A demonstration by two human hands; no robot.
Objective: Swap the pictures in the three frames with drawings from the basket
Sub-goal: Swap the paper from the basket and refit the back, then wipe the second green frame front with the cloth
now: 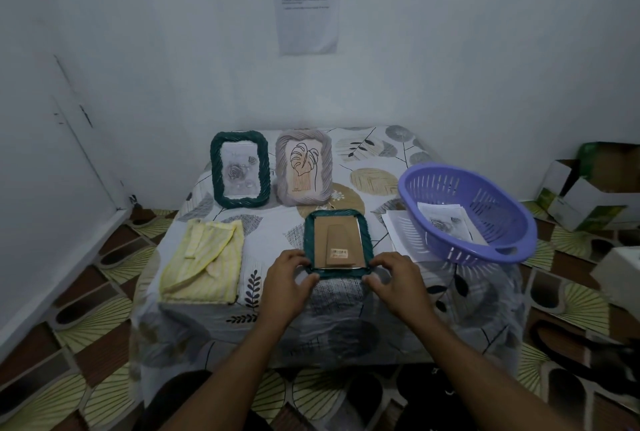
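Two hands, our left hand (290,273) and right hand (394,280), pinch the near corners of the face-down green frame (334,214) just left of the basket (460,188), steadying it back-up, likely to reach its cardboard backing (337,240).

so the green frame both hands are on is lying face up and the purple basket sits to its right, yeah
Not quite. The green frame that the left hand and right hand hold at its near corners lies face down: the head view shows its brown cardboard back and stand. The purple basket does sit to its right.
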